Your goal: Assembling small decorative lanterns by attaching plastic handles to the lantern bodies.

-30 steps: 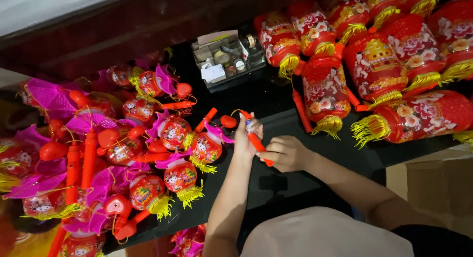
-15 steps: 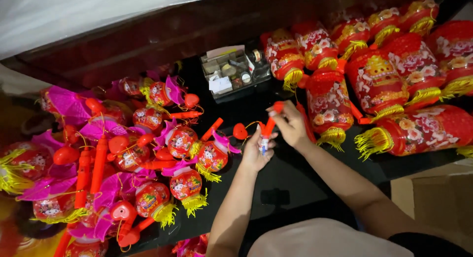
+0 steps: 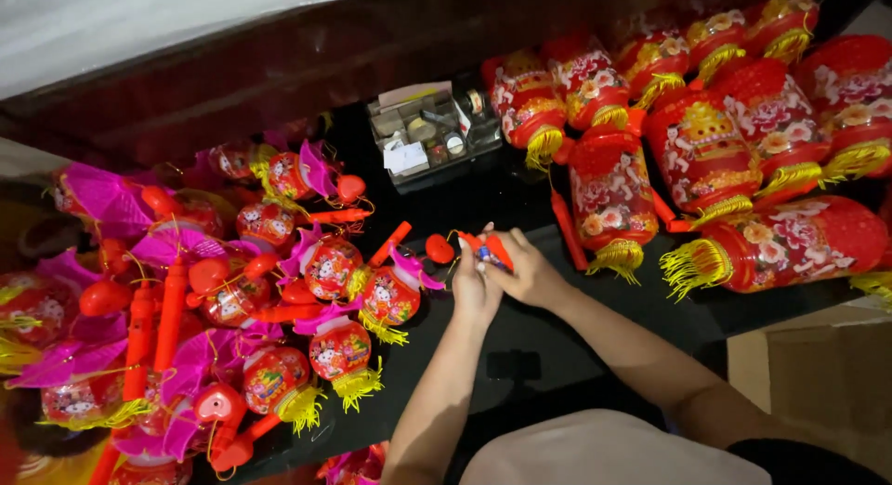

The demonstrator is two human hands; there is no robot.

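Observation:
My left hand and my right hand meet over the black tabletop, both gripping a small red lantern handle piece with a bluish part between the fingers. A red heart-shaped piece on a thin cord lies just left of my hands. A small round red lantern with a pink fan and yellow tassel sits close to my left hand.
A pile of small red and pink lanterns with red stick handles fills the left side. Large red cylinder lanterns with gold tassels crowd the right. A clear box of small parts stands at the back. A cardboard box is lower right.
My hands have come together at the table's middle and the red piece, earlier raised by my right hand, now sits lower between both hands. The camera has shifted slightly.

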